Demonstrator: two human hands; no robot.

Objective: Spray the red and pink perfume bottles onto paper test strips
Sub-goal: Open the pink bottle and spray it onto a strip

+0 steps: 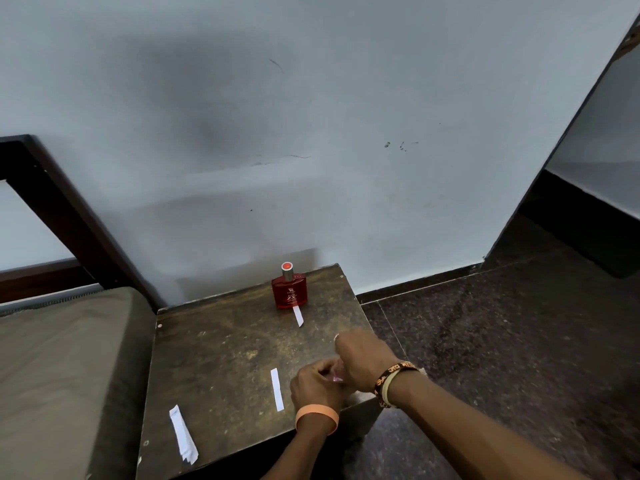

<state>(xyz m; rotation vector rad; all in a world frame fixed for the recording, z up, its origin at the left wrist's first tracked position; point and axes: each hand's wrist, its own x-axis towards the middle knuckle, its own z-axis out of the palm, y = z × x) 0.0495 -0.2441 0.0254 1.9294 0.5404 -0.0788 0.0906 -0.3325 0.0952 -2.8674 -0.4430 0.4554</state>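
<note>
Gripping mostly hidden pink bottle (pixel 336 375) in left hand (pixel 317 382) at table's (pixel 214 348) near right edge, right hand (pixel 363 358) over it, grip can't tell; looks half done: red bottle (pixel 289 289) parked at back, strip (pixel 298 316) at its foot, pink spray left, fresh strip (pixel 276 389) beside.

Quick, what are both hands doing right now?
Left hand: holding the pink bottle.
Right hand: curled round the same bottle's top, grip mostly hidden.

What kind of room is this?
Probably a bedroom. A mattress with a dark wooden bed frame sits right beside a small worn wooden table, and a red perfume bottle stands on it near the painted wall.
</note>
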